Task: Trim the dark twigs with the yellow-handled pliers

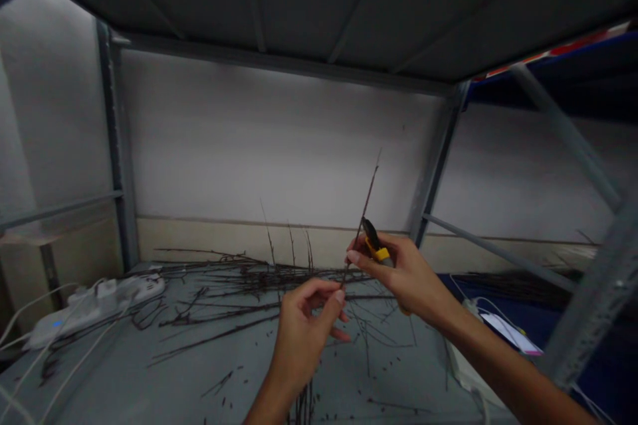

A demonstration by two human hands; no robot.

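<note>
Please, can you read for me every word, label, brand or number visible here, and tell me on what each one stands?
No word, brand or number can be read. The yellow and black cutter in the right hand shows no legible marks. The red and white strip on the shelf edge and the white card are too blurred to read. The white power strip shows only a blue light.

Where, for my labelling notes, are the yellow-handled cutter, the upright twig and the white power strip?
Yellow-handled cutter [377, 254]: head view, on its yellow grip.
Upright twig [365, 208]: head view, on its upper stem.
White power strip [94, 305]: head view, on its casing.
</note>
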